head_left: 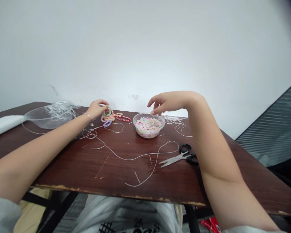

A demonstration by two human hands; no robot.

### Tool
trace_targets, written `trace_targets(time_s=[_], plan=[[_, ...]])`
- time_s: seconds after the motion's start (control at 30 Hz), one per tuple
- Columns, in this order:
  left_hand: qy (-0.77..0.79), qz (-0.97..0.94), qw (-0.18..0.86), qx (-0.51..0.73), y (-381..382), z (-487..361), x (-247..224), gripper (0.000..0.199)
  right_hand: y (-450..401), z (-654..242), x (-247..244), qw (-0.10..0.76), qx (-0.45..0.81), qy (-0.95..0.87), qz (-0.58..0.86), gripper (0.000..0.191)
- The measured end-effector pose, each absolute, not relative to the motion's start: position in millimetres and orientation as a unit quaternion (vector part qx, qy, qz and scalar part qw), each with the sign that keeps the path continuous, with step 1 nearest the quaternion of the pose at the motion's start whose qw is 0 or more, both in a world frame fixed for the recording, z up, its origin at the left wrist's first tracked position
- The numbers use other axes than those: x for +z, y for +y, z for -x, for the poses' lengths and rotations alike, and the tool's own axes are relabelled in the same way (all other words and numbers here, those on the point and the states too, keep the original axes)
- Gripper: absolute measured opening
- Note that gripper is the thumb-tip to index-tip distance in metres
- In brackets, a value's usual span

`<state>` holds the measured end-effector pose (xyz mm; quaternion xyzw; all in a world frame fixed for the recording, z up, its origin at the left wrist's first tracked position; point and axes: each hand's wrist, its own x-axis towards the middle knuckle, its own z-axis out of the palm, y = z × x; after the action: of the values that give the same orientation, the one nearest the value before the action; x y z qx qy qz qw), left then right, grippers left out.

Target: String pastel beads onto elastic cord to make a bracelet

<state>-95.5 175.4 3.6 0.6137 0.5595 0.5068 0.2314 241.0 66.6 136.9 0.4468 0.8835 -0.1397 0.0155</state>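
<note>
My left hand (98, 109) is at the back left of the table, its fingers pinched on a beaded bracelet (107, 112) in pale green and peach. Other beaded bracelets (123, 118) in red, orange and purple lie just beside and below it. Above the back rim of a clear round bowl (148, 133) filled with small pastel beads hovers my right hand (159, 103), fingers apart and bent downward, with nothing visible in them. A long white cord (126, 159) loops over the table in front of the bowl.
Black-handled scissors (178, 158) lie right of the cord on the brown table (87, 171). A clear container (47, 120) with tangled white cord stands left, beside a white object (6, 125). Cut white strings (171, 119) lie behind my right hand. A wall borders the back.
</note>
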Motion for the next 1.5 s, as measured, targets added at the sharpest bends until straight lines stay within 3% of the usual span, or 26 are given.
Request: trace_targets(time_s=[0.1, 0.27, 0.4, 0.67, 0.97, 1.17, 1.23, 1.37, 1.5], plan=[[0.520, -0.612, 0.260, 0.536, 172, 94, 9, 0.016, 67, -241, 136, 0.019, -0.133, 0.883, -0.450, 0.054], [0.316, -0.617, 0.429, 0.579, 166, 84, 22, 0.023, 69, -240, 135, 0.027, -0.132, 0.885, -0.446, 0.055], [0.349, -0.629, 0.480, 0.503, 167, 72, 8, 0.021, 71, -240, 134, 0.032, -0.129, 0.885, -0.446, 0.057], [0.417, -0.849, 0.175, 0.275, 173, 73, -20, 0.025, 71, -240, 134, 0.035, -0.124, 0.885, -0.447, 0.057], [0.333, -0.928, 0.026, 0.168, 172, 67, -25, 0.032, 67, -238, 135, 0.035, -0.130, 0.883, -0.450, 0.060], [0.418, -0.853, -0.027, 0.311, 167, 83, 1, 0.052, 69, -239, 134, 0.031, -0.134, 0.889, -0.436, 0.057], [0.452, -0.849, -0.013, 0.275, 167, 89, 5, 0.057, 71, -238, 133, 0.034, -0.130, 0.890, -0.437, 0.056], [0.491, -0.868, 0.031, 0.069, 172, 90, -10, 0.067, 74, -237, 131, 0.044, -0.123, 0.887, -0.442, 0.054], [0.480, -0.861, 0.112, 0.123, 181, 93, -26, 0.076, 70, -238, 134, 0.039, -0.135, 0.885, -0.443, 0.058]])
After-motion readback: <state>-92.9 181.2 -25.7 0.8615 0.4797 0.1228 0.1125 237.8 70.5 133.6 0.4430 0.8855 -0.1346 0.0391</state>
